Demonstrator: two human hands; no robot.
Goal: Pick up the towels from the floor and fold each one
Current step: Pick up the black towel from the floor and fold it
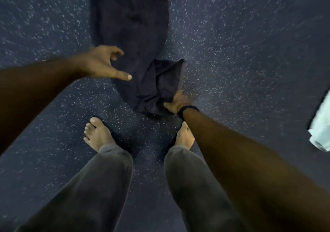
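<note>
**Reaching down to a dark towel on the floor**

I look straight down at a speckled dark floor. A dark navy towel lies stretched out ahead of my bare feet, its near end bunched and folded over. My right hand grips that bunched near corner; the fingers are blurred, the thumb lies against the cloth. My left hand hovers beside the towel's left edge, fingers spread, holding nothing. A pale towel lies crumpled at the far right edge.
</note>
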